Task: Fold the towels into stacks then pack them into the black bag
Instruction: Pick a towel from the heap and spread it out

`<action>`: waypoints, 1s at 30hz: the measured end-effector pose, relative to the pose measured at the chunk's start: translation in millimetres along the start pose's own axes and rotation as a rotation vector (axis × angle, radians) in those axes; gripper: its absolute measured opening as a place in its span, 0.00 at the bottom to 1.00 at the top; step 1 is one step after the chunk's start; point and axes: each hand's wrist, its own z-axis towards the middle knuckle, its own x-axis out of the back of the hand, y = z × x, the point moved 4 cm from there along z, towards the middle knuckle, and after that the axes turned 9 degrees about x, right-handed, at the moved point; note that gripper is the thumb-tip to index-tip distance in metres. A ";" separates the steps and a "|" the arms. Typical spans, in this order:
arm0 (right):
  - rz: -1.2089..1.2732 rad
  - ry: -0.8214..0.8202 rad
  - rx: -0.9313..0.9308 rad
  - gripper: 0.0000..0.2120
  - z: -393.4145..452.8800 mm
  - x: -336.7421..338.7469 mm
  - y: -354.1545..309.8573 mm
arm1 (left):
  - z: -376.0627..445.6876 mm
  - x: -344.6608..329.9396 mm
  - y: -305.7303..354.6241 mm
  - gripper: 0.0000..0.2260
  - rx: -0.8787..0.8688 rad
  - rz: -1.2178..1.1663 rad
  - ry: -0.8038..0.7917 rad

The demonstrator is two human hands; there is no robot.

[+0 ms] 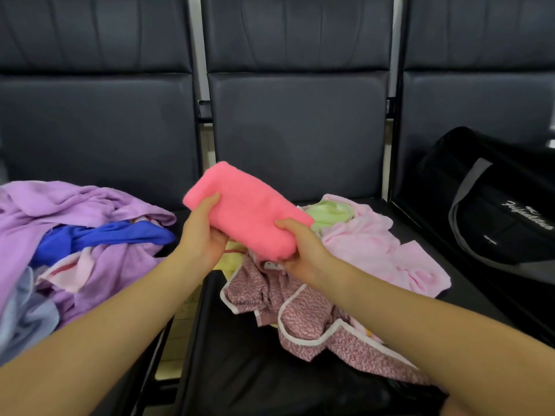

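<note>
Pink folded towel (pixel 246 210) held above the middle black seat (pixel 300 136), left hand (pixel 201 235) gripping its left end, right hand (pixel 300 250) gripping its near edge; loose towels (pixel 360 253) below; black bag (pixel 495 211) on right seat, purple towel pile (pixel 75 211) on left

Person, seen from a head-worn camera: two forearms and two hands in view, nothing above the elbows.

Left hand (pixel 204 235): bare, no glove, no ring or other jewellery visible on the thumb or the parts of the fingers that show. Left forearm: bare along its whole visible length, no sleeve, no watch or band at the wrist.

Right hand (pixel 300 250): bare, no glove, no ring visible. Right forearm: bare to the frame edge, no sleeve, cuff or wristband.

Fingernails: too small to make out.
</note>
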 end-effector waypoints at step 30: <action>-1.399 0.208 0.288 0.30 192.8 48.1 -67.5 | 170.0 30.0 -9.7 0.22 -0.032 1.304 0.361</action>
